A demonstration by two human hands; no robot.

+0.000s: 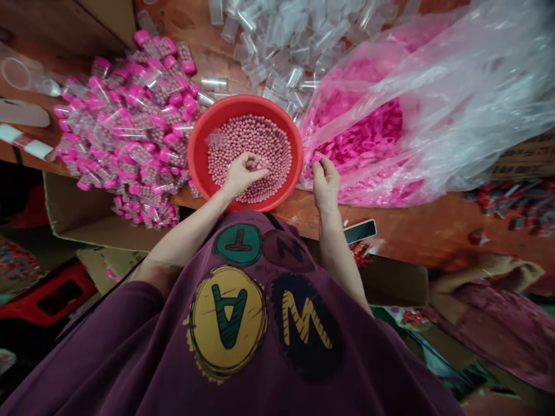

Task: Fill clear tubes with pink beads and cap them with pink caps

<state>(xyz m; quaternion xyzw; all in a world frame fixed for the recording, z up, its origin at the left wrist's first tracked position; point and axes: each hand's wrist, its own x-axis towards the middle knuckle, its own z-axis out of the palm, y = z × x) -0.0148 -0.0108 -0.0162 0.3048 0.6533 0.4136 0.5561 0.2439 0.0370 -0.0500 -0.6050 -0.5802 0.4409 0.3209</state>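
A red bowl (193,144) of small pink balls (247,130) stands at the table's front edge. Over the balls, my left hand (243,176) is closed with thumb and fingers around what looks like a small clear tube (260,164), mostly blending with the balls behind it. Another clear tube (215,138) lies on the balls at the bowl's left. To the right of the bowl, my right hand (326,180) pinches a bright pink cap (318,156) between thumb and fingertips. Beside that hand, a clear plastic bag (437,133) holds many loose pink caps (377,130).
Left of the bowl lies a heap of filled, pink-capped tubes (130,121), spilling into a cardboard box (82,208). Empty clear tubes (295,40) are piled behind. A phone (359,231) rests near the front edge. At right, another person's arm (468,274) reaches over the table.
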